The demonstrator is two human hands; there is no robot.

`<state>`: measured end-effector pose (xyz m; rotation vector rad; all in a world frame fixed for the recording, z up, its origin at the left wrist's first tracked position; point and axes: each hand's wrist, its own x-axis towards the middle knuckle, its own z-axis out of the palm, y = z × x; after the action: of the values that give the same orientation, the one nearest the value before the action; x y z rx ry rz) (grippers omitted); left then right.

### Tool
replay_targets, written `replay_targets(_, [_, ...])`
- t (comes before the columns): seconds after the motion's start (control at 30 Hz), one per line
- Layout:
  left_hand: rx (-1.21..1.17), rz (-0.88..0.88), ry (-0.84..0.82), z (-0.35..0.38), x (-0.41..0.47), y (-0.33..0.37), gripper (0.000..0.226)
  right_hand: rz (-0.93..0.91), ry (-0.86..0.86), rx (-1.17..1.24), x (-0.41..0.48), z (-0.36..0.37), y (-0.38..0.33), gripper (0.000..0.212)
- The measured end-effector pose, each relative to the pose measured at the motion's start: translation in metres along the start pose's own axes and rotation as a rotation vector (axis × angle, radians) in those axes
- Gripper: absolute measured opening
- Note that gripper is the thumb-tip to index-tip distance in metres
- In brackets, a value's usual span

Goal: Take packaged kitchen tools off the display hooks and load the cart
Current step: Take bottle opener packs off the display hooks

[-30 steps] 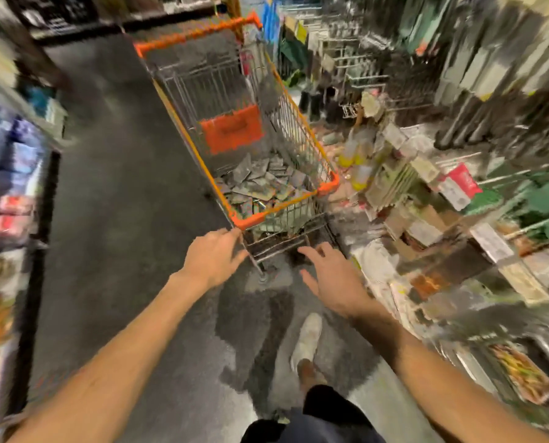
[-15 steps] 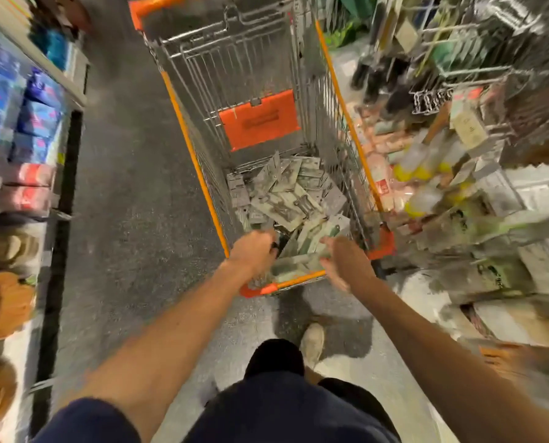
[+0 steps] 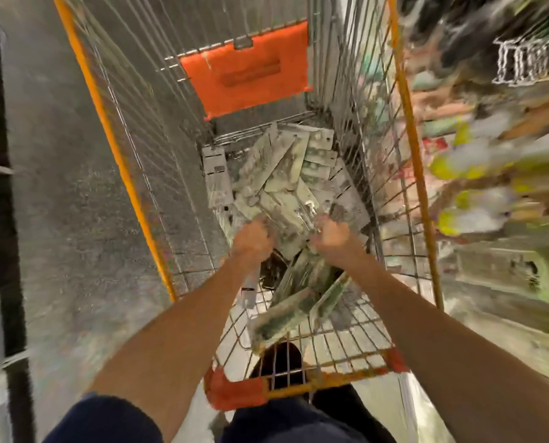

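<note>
Head view: grey speckled floor [image 3: 68, 187] left, blurred display racks [image 3: 490, 193] right

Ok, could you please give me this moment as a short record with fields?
setting: store aisle, grey floor, blurred display on the right
container: wire cart with orange rim, orange flap at its far end
contents: packaged tools piled on the cart's bottom
left: left hand inside the cart, fingers curled on packaged tools
right: right hand inside the cart, fingers curled on packaged tools
clarity: motion blur; labels unreadable
</note>
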<state>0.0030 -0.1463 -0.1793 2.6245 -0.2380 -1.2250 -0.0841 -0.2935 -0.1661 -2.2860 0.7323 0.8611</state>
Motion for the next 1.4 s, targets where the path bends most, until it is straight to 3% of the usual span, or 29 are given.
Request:
replay_targets(0.13, [-0.479, -0.2, 0.048, 0.004, 0.037, 0.0, 0.064, 0.027, -0.048, 0.076, 0.044, 0.005, -0.002, 0.046])
replay_targets(0.27, [-0.585, -0.268, 0.098, 0.01, 0.053, 0.001, 0.087, 0.126, -0.04, 0.264, 0.067, 0.004, 0.0, 0.06])
replay_targets(0.37, [-0.714, -0.317, 0.092, 0.012, 0.055, 0.0, 0.085, 0.245, -0.097, 0.41, 0.078, 0.003, 0.003, 0.09])
replay_targets(0.47, [-0.817, -0.352, 0.007, 0.013, 0.056, -0.009, 0.091, 0.253, -0.193, 0.525, 0.088, 0.012, 0.014, 0.13])
replay_targets(0.6, [-0.741, -0.259, -0.084, 0.01, 0.048, -0.017, 0.081, 0.313, -0.298, 0.657, 0.074, 0.008, 0.004, 0.105])
replay_targets(0.73, [-0.596, -0.191, -0.267, 0.008, 0.039, -0.018, 0.1, 0.366, -0.353, 0.818, 0.081, 0.038, 0.028, 0.141])
replay_targets(0.8, [-0.485, -0.124, -0.311, 0.006, 0.033, -0.017, 0.104, 0.378, -0.339, 0.848, 0.091, 0.06, 0.047, 0.145])
replay_targets(0.93, [-0.406, 0.009, -0.409, -0.005, 0.024, -0.014, 0.101, 0.357, -0.249, 0.885, 0.081, 0.056, 0.047, 0.136])
replay_targets(1.07, [-0.25, 0.073, -0.586, -0.015, 0.032, 0.002, 0.07, 0.401, -0.145, 0.968, 0.047, 0.009, 0.015, 0.082])
replay_targets(1.1, [-0.254, 0.062, -0.585, -0.017, 0.035, 0.008, 0.057, 0.413, -0.146, 0.986, 0.046, 0.007, 0.016, 0.082])
replay_targets(1.17, [-0.209, 0.11, -0.404, -0.02, 0.049, 0.019, 0.031, 0.424, -0.135, 1.031, 0.045, 0.007, 0.022, 0.089])
replay_targets(1.23, [-0.123, 0.181, -0.074, -0.026, 0.068, 0.029, 0.017, 0.41, -0.11, 1.061, 0.049, 0.014, 0.029, 0.082])
replay_targets(1.3, [-0.157, 0.2, 0.125, -0.037, 0.091, 0.036, 0.018, 0.404, -0.072, 1.091, 0.047, 0.015, 0.028, 0.059])
replay_targets(1.4, [-0.007, 0.225, 0.203, -0.044, 0.129, 0.04, 0.037, 0.395, -0.048, 1.109, 0.049, 0.022, 0.034, 0.035])
